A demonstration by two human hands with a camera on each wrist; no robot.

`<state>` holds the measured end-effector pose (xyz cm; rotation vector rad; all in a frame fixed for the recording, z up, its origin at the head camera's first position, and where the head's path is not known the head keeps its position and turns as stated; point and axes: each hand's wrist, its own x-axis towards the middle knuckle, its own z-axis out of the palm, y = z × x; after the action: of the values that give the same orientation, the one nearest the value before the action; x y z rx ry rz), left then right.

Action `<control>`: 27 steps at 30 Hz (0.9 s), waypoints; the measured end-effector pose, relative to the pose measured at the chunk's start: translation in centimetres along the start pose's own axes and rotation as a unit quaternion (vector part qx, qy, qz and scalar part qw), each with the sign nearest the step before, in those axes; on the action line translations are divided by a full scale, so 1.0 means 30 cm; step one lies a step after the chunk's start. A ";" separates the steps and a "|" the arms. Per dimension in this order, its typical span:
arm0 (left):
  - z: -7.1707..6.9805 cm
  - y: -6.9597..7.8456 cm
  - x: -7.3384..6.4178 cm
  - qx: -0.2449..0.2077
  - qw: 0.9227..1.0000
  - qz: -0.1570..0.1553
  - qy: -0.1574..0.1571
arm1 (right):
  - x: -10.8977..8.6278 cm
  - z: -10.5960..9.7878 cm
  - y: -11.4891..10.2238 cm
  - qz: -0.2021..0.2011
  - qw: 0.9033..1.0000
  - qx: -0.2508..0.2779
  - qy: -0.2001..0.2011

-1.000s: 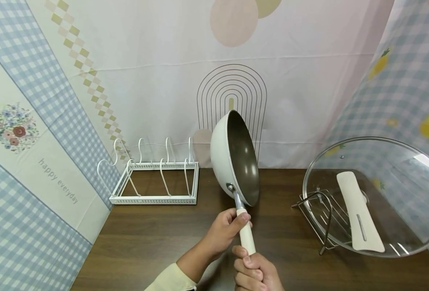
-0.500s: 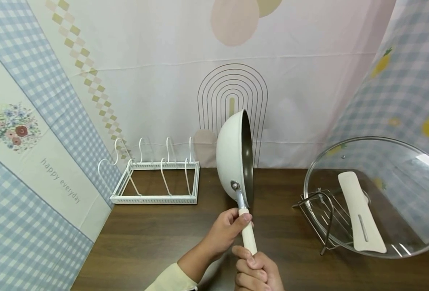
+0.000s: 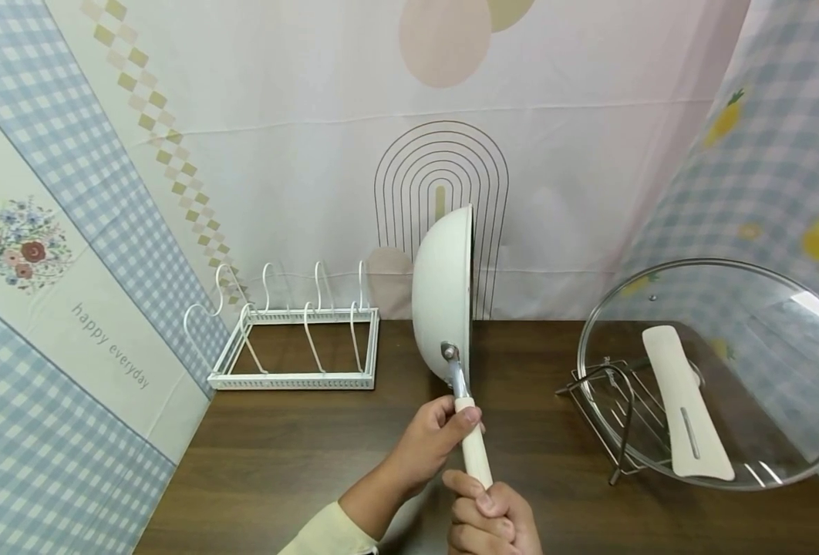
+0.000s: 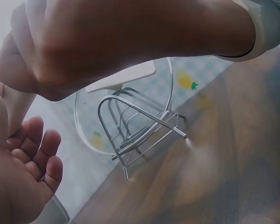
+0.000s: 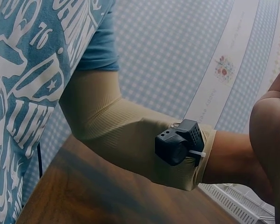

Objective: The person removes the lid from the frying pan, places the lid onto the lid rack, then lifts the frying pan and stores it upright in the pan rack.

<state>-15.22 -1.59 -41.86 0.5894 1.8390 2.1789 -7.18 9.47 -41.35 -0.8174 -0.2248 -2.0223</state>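
A deep frying pan point(image 3: 440, 293), white outside, stands on its side in the head view with its opening to the right; its dark inside is almost hidden. Whether its lower rim touches the table cannot be told. My left hand point(image 3: 429, 439) grips the cream handle point(image 3: 476, 459) close to its metal neck, thumb on top. Lower down, my right hand point(image 3: 490, 520) wraps its fingers round the handle's end. The left wrist view shows curled fingers point(image 4: 44, 149) at the left, with a forearm across the top.
Left of the pan, a white rack point(image 3: 291, 381) with curved upright dividers sits on the wooden table point(image 3: 278, 455). At right, a large glass lid point(image 3: 763, 370) with a cream grip leans in a metal wire stand point(image 3: 625, 416). A patterned cloth wall point(image 3: 298, 177) rises behind.
The pan has turned about its handle, so its opening faces right and its dark inside has gone nearly out of sight. Both hands keep their places on the handle.
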 end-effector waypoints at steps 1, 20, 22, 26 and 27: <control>0.001 -0.001 0.000 0.000 1.000 -0.001 0.000 | 0.000 -0.002 0.000 0.002 1.000 0.005 -0.001; 0.015 0.016 0.000 0.003 0.999 -0.021 0.040 | 0.018 -0.004 -0.018 0.033 0.999 -0.028 0.010; 0.016 0.020 0.001 -0.005 0.999 -0.023 0.040 | 0.016 -0.003 -0.023 0.036 0.998 -0.043 0.018; 0.017 0.024 0.002 -0.011 0.998 -0.030 0.045 | 0.010 0.001 -0.026 0.037 0.996 -0.074 0.031; 0.017 0.026 0.001 -0.013 0.998 -0.032 0.045 | 0.008 0.002 -0.025 0.036 0.995 -0.082 0.035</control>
<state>-14.96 -1.26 -41.03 0.4282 1.8446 2.2173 -7.86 9.76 -41.03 -0.8416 0.0118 -2.0166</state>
